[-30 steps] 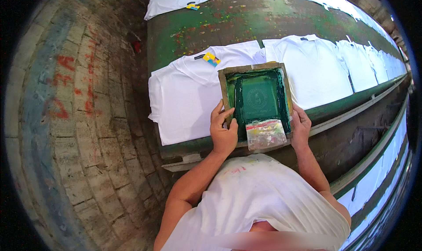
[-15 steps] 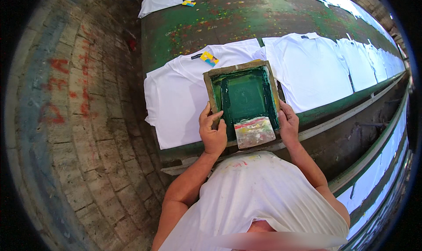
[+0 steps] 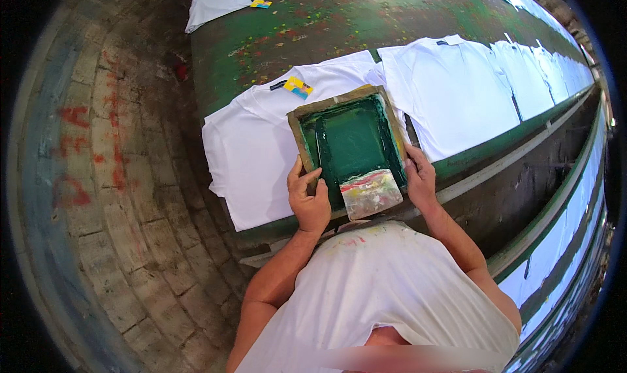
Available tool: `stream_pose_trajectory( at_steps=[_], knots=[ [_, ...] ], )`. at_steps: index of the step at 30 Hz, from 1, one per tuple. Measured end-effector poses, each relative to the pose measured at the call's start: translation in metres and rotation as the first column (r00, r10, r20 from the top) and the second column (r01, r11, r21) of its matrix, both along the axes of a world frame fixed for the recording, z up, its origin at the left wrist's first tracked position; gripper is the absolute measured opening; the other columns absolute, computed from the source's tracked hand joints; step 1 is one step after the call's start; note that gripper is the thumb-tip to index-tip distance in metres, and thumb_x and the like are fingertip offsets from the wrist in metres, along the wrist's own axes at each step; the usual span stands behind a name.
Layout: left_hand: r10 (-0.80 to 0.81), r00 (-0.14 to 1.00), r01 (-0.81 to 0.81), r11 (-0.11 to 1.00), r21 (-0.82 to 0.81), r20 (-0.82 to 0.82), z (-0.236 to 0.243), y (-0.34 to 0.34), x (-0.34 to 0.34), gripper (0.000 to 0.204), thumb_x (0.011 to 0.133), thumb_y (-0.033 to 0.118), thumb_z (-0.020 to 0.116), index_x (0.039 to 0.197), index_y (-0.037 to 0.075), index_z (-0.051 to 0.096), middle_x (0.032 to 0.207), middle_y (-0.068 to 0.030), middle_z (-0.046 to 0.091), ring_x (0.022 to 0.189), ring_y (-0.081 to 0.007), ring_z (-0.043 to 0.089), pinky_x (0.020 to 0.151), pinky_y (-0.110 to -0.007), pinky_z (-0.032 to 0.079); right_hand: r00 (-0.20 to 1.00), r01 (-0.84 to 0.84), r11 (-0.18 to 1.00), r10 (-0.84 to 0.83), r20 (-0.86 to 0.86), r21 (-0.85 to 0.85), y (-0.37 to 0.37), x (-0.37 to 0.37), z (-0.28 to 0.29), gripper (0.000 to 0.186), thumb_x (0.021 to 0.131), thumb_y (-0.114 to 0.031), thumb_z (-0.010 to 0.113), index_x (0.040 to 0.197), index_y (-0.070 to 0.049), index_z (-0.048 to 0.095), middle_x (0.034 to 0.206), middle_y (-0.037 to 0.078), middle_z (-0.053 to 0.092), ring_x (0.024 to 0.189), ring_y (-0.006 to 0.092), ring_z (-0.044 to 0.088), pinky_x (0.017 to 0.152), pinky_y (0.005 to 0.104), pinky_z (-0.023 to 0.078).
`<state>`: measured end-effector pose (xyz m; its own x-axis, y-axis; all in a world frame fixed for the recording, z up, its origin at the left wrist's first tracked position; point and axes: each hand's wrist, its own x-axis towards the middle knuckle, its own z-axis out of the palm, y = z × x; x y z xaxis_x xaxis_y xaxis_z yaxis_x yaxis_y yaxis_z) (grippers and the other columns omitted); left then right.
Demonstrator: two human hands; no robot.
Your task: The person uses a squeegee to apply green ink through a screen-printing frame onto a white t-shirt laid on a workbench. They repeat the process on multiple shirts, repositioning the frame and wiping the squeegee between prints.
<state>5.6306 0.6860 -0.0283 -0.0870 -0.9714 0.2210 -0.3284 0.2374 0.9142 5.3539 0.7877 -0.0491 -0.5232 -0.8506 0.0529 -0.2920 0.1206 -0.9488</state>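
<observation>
Between my two hands is a wooden screen printing frame (image 3: 302, 126) with dark green ink spread over its mesh. My left hand (image 3: 308, 200) grips its left side, thumb up along the edge. On the opposite side my right hand (image 3: 420, 176) is closed round the frame's edge. A paint-stained squeegee (image 3: 372, 195) rests inside at the near end, leaning on the near rim. Partly behind the frame, a white T-shirt (image 3: 251, 154) lies flat, with a yellow and blue tag (image 3: 298, 87) at its collar. Another white T-shirt (image 3: 450, 95) lies to the right.
The long green table (image 3: 294, 33) is speckled with paint and carries more white shirts along both edges. A metal rail (image 3: 503, 151) runs along its near side. At the right stands another table with white shirts (image 3: 555, 265). A brick surface (image 3: 144, 262) fills the left.
The view has shifted and turned slightly, so the table and shirts sit a little differently. The frame tilts a bit more to the left, still in both hands with the squeegee inside.
</observation>
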Motion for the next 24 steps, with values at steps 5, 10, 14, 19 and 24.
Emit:
stream_pose_trajectory(
  at_steps=[5, 10, 14, 19, 24],
  knots=[
    [0.006, 0.998, -0.002, 0.999, 0.051, -0.07, -0.0022, 0.0009, -0.0019, 0.029, 0.092, -0.009, 0.074, 0.119, 0.001, 0.08, 0.164, -0.0256, 0.058, 0.149, -0.0357, 0.061, 0.117, -0.043, 0.054, 0.999, -0.001, 0.999, -0.001, 0.032, 0.041, -0.0011, -0.0004, 0.0036, 0.045, 0.108, 0.002, 0.058, 0.153, 0.004, 0.064, 0.143, 0.019, 0.07, 0.134, 0.0275, 0.065, 0.117, 0.037, 0.048],
    [0.025, 0.994, -0.016, 0.995, 0.094, -0.105, -0.0022, 0.0016, -0.0022, 0.029, 0.095, -0.01, 0.074, 0.121, 0.0, 0.079, 0.169, -0.0247, 0.055, 0.151, -0.0322, 0.06, 0.115, -0.039, 0.056, 0.999, -0.038, 0.999, 0.039, -0.029, 0.01, -0.0026, -0.0027, 0.0075, 0.045, 0.109, 0.003, 0.057, 0.154, 0.005, 0.063, 0.143, 0.016, 0.069, 0.132, 0.0239, 0.065, 0.116, 0.0349, 0.048],
    [0.04, 0.991, -0.023, 0.991, 0.135, -0.125, -0.0027, 0.0023, -0.0023, 0.028, 0.095, -0.011, 0.074, 0.121, -0.001, 0.078, 0.171, -0.0251, 0.053, 0.153, -0.0322, 0.059, 0.116, -0.039, 0.055, 0.997, -0.056, 0.998, 0.057, -0.045, 0.02, -0.002, -0.0041, 0.0098, 0.045, 0.109, 0.004, 0.056, 0.154, 0.005, 0.063, 0.144, 0.015, 0.069, 0.133, 0.0211, 0.065, 0.116, 0.0334, 0.048],
    [0.039, 0.988, -0.018, 0.989, 0.145, -0.149, -0.0045, 0.0029, -0.003, 0.028, 0.096, -0.011, 0.074, 0.122, -0.003, 0.077, 0.172, -0.0252, 0.052, 0.153, -0.032, 0.059, 0.116, -0.039, 0.055, 0.999, -0.031, 0.999, 0.03, 0.011, 0.023, -0.0022, -0.0035, 0.0073, 0.045, 0.109, 0.002, 0.059, 0.154, 0.003, 0.064, 0.144, 0.018, 0.07, 0.134, 0.0273, 0.065, 0.117, 0.0361, 0.048],
    [0.039, 0.99, -0.016, 0.986, 0.164, -0.135, -0.0033, 0.0017, -0.0021, 0.029, 0.096, -0.011, 0.074, 0.123, -0.002, 0.077, 0.173, -0.0236, 0.052, 0.15, -0.0285, 0.061, 0.113, -0.037, 0.056, 0.998, -0.045, 0.999, 0.046, -0.034, 0.023, -0.0034, -0.0047, 0.0085, 0.047, 0.109, 0.002, 0.058, 0.156, 0.003, 0.063, 0.145, 0.015, 0.071, 0.132, 0.0214, 0.065, 0.116, 0.033, 0.048]
  ],
)
